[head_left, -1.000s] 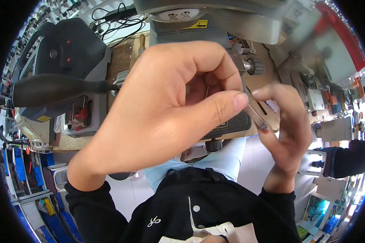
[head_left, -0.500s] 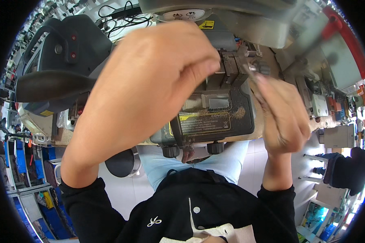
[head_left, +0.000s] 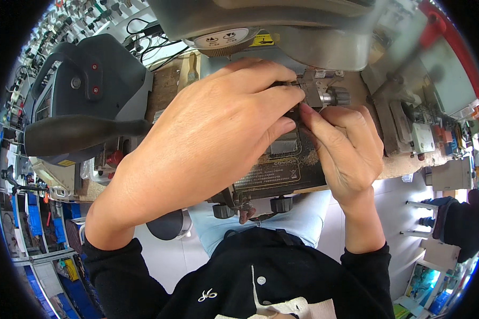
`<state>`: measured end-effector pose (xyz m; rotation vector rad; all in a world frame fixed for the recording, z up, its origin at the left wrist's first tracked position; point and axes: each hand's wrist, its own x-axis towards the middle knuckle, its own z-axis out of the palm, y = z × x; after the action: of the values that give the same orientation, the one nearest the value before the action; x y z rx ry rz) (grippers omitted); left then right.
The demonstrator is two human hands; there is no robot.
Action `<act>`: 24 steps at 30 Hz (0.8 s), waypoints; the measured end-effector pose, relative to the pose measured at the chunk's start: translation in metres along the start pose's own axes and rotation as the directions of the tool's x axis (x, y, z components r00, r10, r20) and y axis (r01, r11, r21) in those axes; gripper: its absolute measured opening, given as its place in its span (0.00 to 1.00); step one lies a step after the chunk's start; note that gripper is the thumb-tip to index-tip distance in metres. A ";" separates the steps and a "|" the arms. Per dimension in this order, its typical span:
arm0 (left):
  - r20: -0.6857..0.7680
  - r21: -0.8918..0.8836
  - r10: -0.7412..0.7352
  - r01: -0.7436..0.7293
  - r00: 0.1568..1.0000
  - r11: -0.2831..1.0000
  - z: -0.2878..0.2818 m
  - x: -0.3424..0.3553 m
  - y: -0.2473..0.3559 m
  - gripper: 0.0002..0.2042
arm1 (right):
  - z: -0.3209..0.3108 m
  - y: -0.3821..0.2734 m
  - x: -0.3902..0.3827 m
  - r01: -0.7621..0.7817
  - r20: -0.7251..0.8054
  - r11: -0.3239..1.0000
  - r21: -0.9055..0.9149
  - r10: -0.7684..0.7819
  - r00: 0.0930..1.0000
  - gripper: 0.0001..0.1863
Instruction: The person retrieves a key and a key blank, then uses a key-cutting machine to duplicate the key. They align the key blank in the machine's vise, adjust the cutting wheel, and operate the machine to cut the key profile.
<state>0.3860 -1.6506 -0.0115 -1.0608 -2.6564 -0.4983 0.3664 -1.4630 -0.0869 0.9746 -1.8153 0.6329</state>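
A key-cutting machine [head_left: 271, 178] stands on the bench in front of me, with brassy shavings on its dark base. My left hand [head_left: 213, 125] reaches across from the left, fingers bent over the machine's metal clamp [head_left: 311, 85] and thumb lower down. What those fingers close on is hidden. From the right, my right hand [head_left: 351, 149] meets them at the clamp's near side in a pinch. Whatever is between its thumb and fingers does not show. Just right of the clamp is a ribbed clamp knob [head_left: 339, 95]. The grey cutting head [head_left: 282, 26] overhangs both hands.
A black lever handle [head_left: 85, 133] juts out left of my forearm, by a second dark grey machine [head_left: 80, 80]. Black cables [head_left: 154, 45] lie behind. At right are a clear guard with a red edge [head_left: 457, 53] and metal parts. A person in dark clothes [head_left: 465, 226] is far right.
My right hand, which held a thin grey metal piece, has moved left to the clamp. My left fingers have shifted slightly right over the clamp; the thin piece no longer shows.
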 end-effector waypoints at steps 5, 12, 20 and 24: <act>0.023 -0.026 -0.013 0.013 1.000 1.000 0.001 0.002 -0.002 0.15 | 0.002 0.000 -0.003 -0.058 0.001 0.998 0.016 0.058 0.998 0.19; 0.040 0.008 0.013 -0.013 0.999 1.000 -0.001 0.005 -0.002 0.16 | 0.000 -0.002 -0.003 -0.077 -0.006 0.997 0.007 0.077 0.997 0.20; 0.078 0.081 0.021 -0.027 0.997 0.996 -0.003 0.005 -0.001 0.17 | -0.024 0.029 -0.012 -0.694 0.280 0.571 0.439 0.647 0.709 0.21; 0.049 0.070 0.024 -0.027 0.999 0.997 -0.002 0.005 0.001 0.18 | -0.020 0.040 -0.014 -0.698 0.425 0.569 0.435 0.553 0.716 0.19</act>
<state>0.3837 -1.6474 -0.0073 -1.0980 -2.6769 -0.3749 0.3463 -1.4208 -0.0914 0.7536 -2.2676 1.6642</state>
